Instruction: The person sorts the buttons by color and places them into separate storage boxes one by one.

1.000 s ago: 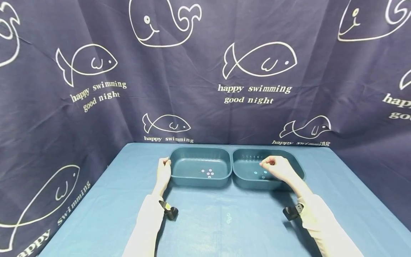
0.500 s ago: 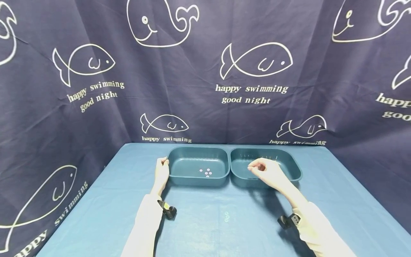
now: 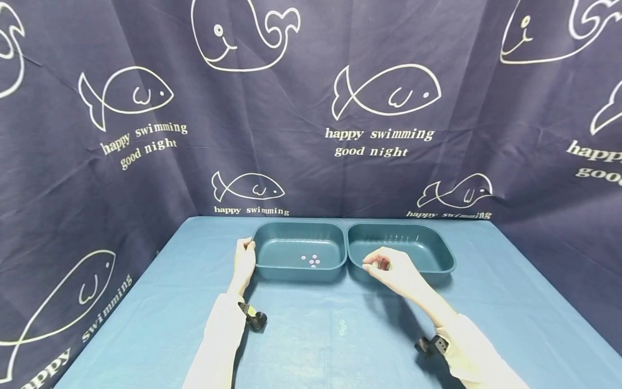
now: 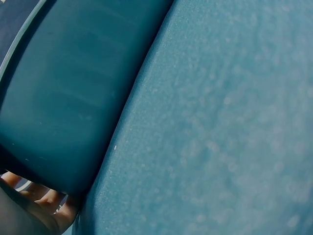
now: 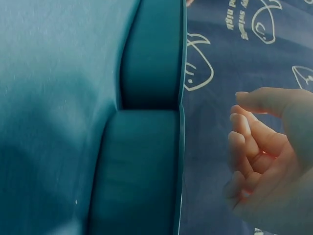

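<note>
Two teal rectangular bins stand side by side on a blue-covered table. My left hand (image 3: 244,260) grips the outer end of the left bin (image 3: 296,274); in the left wrist view its fingers (image 4: 49,200) curl against that end. Several tiny pinkish-white rings (image 3: 312,261) lie inside this bin. Over the front left part of the right bin (image 3: 427,249) is my right hand (image 3: 391,267), thumb and index fingertips pinched together. A tiny pinkish piece seems to be between them, too small to make out clearly. The right hand hides part of that bin's floor.
Small pale green ring shapes (image 3: 342,327) are on the blue tablecloth (image 3: 301,340) in front of the bins. A dark blue curtain (image 3: 311,162) with fish drawings hangs behind and beside the table. The bins' inner ends stand close together.
My right hand has moved left and nearer across the right bin, its fingertips still pinched. Blue rings seen in that bin a second ago are now hidden. The left hand keeps its grip.
</note>
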### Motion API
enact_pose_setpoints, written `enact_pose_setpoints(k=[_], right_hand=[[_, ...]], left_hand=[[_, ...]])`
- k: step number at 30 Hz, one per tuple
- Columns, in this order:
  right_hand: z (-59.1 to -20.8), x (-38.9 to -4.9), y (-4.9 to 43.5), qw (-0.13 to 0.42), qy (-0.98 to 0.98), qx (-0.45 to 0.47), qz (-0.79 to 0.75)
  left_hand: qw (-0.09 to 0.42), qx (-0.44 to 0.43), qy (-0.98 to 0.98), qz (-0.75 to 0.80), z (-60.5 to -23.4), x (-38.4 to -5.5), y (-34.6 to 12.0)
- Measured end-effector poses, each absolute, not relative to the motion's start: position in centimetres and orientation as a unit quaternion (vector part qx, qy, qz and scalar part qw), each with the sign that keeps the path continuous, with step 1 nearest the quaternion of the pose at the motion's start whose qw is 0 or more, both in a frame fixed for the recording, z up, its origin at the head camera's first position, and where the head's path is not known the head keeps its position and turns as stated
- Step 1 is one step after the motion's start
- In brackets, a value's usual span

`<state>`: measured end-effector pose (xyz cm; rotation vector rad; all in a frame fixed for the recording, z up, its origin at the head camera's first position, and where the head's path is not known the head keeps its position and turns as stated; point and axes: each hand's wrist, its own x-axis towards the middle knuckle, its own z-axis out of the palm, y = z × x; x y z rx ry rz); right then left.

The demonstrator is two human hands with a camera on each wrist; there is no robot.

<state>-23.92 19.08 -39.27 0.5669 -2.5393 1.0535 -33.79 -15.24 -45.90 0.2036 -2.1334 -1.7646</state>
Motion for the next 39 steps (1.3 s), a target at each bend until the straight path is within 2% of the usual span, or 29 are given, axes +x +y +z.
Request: enact_pose_setpoints(k=[7, 15, 39], right_hand=[[-39.7, -23.6, 17.9, 0.151, -0.887, 0.219, 0.377], [-40.9, -23.1, 16.9, 0.126, -0.882, 0.245, 0.382], [-42.8, -22.3, 15.6, 0.111, -0.866, 0.275, 0.402]], left_hand=[[0.197, 0.066, -0.758, -0.619, -46.0, -33.7, -15.4], [0.182, 0.075, -0.757, -0.624, -45.9, -33.8, -15.3], [0.180, 0.075, -0.752, -0.629, -45.9, -33.9, -15.3]])
